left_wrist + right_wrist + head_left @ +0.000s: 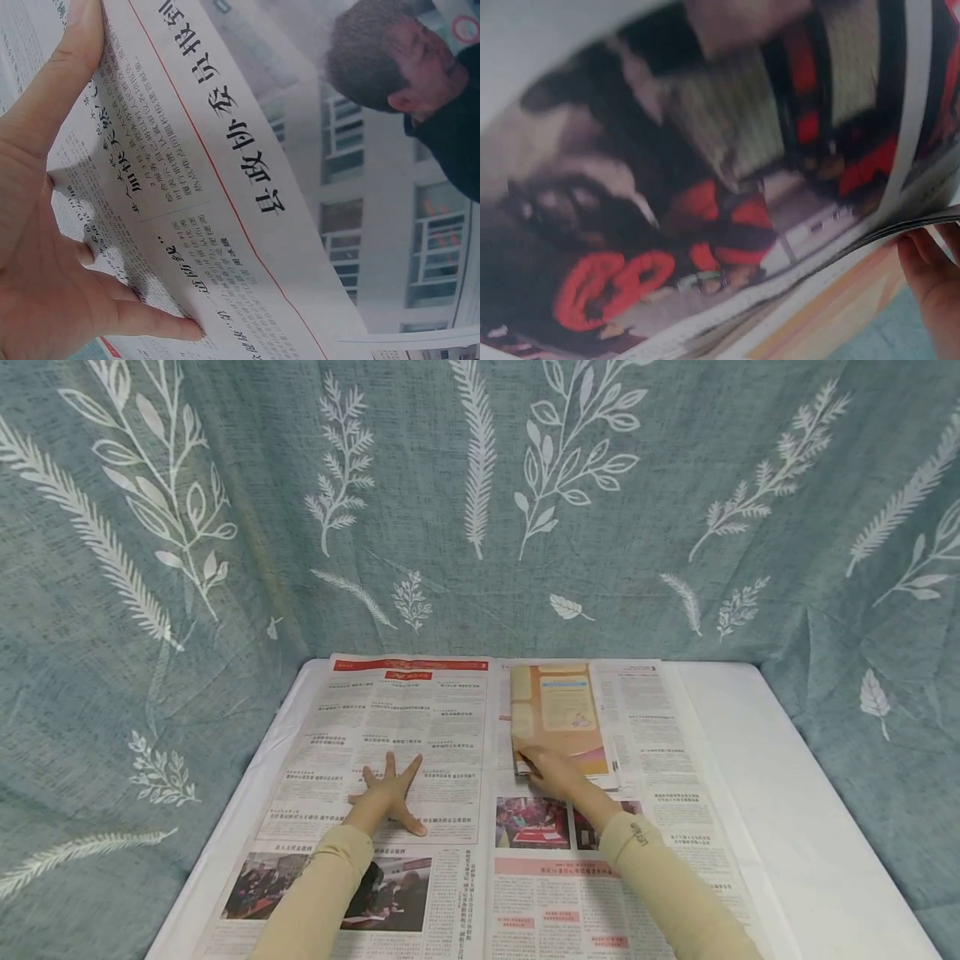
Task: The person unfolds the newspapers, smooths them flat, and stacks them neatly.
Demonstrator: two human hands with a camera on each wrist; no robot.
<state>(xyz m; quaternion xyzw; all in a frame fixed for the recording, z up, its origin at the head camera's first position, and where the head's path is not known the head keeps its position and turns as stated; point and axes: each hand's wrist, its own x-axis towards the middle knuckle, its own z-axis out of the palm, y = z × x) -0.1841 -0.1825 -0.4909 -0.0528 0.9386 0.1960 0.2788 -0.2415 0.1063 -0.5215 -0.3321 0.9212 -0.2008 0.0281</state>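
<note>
A large newspaper lies spread over the white-covered table. My left hand rests on its left page with the fingers spread wide; in the left wrist view the thumb and fingers of that hand lie flat against the print. On the right page is an orange-and-yellow booklet with a pale text panel. My right hand grips the booklet at its near left corner. In the right wrist view the fingers of that hand are at the edge of the layered pages, partly cut off by the frame.
Bare white cloth shows along the table's right side. A blue-green curtain with white leaf patterns hangs behind the table and round both sides. Printed photos fill part of the newspaper near my forearms.
</note>
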